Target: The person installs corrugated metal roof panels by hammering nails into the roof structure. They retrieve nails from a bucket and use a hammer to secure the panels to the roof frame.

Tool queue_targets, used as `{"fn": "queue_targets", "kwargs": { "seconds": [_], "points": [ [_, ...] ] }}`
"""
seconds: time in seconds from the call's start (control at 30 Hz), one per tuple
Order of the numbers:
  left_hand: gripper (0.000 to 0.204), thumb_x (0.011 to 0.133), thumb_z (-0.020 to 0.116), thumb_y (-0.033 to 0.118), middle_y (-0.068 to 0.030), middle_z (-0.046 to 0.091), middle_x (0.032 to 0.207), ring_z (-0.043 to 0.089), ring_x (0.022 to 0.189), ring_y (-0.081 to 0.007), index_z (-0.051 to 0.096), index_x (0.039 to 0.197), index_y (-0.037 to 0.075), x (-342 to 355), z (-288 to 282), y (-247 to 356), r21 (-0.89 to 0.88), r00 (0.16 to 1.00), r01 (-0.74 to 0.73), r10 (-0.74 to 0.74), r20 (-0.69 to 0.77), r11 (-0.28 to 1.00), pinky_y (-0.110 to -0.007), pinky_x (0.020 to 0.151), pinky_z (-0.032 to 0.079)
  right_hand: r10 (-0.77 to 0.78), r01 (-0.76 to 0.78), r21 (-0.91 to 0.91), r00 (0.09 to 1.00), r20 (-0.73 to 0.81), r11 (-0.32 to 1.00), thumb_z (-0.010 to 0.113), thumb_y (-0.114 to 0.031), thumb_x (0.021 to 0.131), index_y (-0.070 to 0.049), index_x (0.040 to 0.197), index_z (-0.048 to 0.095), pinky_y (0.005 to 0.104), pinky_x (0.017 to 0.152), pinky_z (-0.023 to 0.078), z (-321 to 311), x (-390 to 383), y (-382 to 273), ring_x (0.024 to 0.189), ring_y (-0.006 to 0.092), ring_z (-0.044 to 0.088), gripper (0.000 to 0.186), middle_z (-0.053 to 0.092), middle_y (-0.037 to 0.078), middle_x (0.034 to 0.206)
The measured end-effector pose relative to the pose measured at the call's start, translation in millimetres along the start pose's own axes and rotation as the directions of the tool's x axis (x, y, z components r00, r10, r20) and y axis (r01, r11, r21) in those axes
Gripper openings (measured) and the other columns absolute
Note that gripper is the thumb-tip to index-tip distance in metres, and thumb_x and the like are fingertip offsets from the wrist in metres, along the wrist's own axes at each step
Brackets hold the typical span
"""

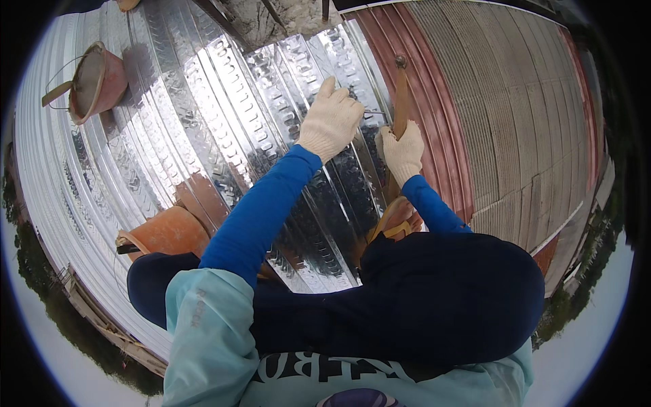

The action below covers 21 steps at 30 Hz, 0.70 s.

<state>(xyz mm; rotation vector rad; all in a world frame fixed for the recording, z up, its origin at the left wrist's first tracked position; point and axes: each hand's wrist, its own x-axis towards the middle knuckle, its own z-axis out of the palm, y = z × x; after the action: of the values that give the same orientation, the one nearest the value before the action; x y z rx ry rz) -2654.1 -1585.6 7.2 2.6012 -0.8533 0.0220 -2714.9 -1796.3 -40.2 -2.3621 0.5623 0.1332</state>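
Observation:
Both my hands wear off-white knit gloves. My left hand (332, 122) is held over the shiny corrugated metal sheet (271, 74), its fingers curled and one knuckle raised. A thin metal rod (374, 112) spans the gap between my hands, its left end at my left fingers; its full length is hidden. My right hand (402, 150) closes round a long wooden handle (401, 98). That handle lies along the edge of the red ribbed sheet, with a round dark metal end (400, 62) at the far tip. Its near part shows below my right hand.
An orange-pink bucket (108, 83) of grey material stands at the far left, a wooden handle sticking out. Another orange bucket (173, 234) lies by my left knee. My sandalled foot (395, 220) rests near my right hand. Rough grey concrete (271, 20) and metal bars lie ahead; grey corrugated roofing (519, 115) extends right.

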Motion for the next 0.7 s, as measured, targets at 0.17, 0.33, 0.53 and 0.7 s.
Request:
{"fn": "queue_targets", "kwargs": {
  "seconds": [0.17,0.33,0.53,0.7],
  "points": [
    [0.009,0.092,0.071,0.014,-0.0062,0.071,0.082,0.067,0.099,-0.0259,0.075,0.084,0.011,-3.1,1.5,-2.9,0.021,0.999,0.034,-0.033,-0.032,0.999,-0.054,0.124,0.039,0.145,-0.161,0.101,0.978,0.15,0.982,0.08,-0.024,0.091,0.001,0.1,0.067,0.0517,0.084,0.056,-18.1,-9.2,-42.9,0.097,0.0426,0.073,0.029,0.071,0.023,0.1],
    [0.006,0.094,0.074,0.016,-0.0065,0.071,0.086,0.07,0.102,-0.0272,0.076,0.093,0.011,0.3,7.5,5.6,-0.053,0.995,0.059,-0.063,-0.081,0.997,-0.057,0.123,0.041,0.071,-0.074,0.12,0.997,0.025,0.99,0.082,-0.027,0.092,-0.001,0.104,0.068,0.0499,0.085,0.056,7.7,-3.4,15.1,0.096,0.0423,0.072,0.032,0.07,0.021,0.098],
    [0.008,0.096,0.071,0.015,-0.0081,0.074,0.087,0.072,0.097,-0.0284,0.077,0.096,0.01,0.7,11.4,4.7,-0.101,0.967,0.189,-0.203,-0.154,0.977,-0.051,0.123,0.043,0.014,-0.014,0.139,1.0,0.001,0.99,0.082,-0.02,0.094,-0.003,0.106,0.066,0.034,0.07,0.056,3.5,-3.2,14.4,0.079,0.0131,0.069,0.026,0.07,0.005,0.089],
    [0.01,0.097,0.069,0.016,-0.0089,0.075,0.089,0.073,0.099,-0.0281,0.077,0.095,0.01,0.5,12.9,3.3,-0.056,0.968,0.198,-0.205,-0.147,0.979,-0.05,0.123,0.043,0.2,-0.317,0.481,0.939,0.278,0.818,0.083,-0.019,0.09,-0.004,0.11,0.068,0.0339,0.075,0.053,-21.4,21.5,-23.3,0.082,0.0113,0.063,0.029,0.064,0.001,0.092]
  ]
}}
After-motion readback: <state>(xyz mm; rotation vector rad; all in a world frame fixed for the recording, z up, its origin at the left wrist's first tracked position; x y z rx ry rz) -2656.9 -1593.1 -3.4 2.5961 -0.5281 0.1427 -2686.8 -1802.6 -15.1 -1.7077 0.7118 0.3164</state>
